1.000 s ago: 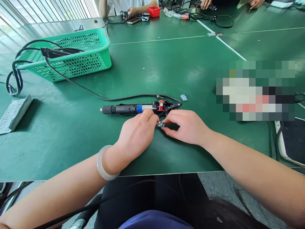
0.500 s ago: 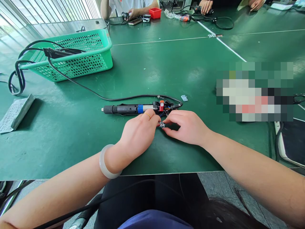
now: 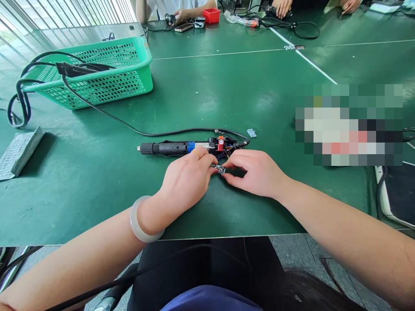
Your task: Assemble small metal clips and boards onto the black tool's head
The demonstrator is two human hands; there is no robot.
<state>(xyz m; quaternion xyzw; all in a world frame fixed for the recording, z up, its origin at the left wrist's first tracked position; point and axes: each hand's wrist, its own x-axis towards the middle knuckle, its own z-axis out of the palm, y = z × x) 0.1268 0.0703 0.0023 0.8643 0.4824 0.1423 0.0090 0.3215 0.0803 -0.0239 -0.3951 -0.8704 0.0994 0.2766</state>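
Between my two hands is a small circuit board (image 3: 221,169), dark with white markings. My left hand (image 3: 188,175) pinches its left end, and my right hand (image 3: 256,172) has thumb and fingertips closed on its right end. Just beyond my fingers lies a black wand-shaped electric tool (image 3: 168,148) with a blue band. Its right part is uncovered, showing wires and a red component (image 3: 221,143). From that end a black cord (image 3: 181,131) runs back to the left. My fingers partly hide the tool's near side.
At the back left stands a green basket (image 3: 129,82) with black cable in and over it. A paper-covered block (image 3: 21,151) lies at far left. A small printed label (image 3: 251,133) lies beyond my right hand. Across the table are other people's hands, a red box (image 3: 211,16) and cables.
My left hand has shifted slightly left, and more of the small board shows between my fingertips. My right hand is nearly still. The tool lies where it was.
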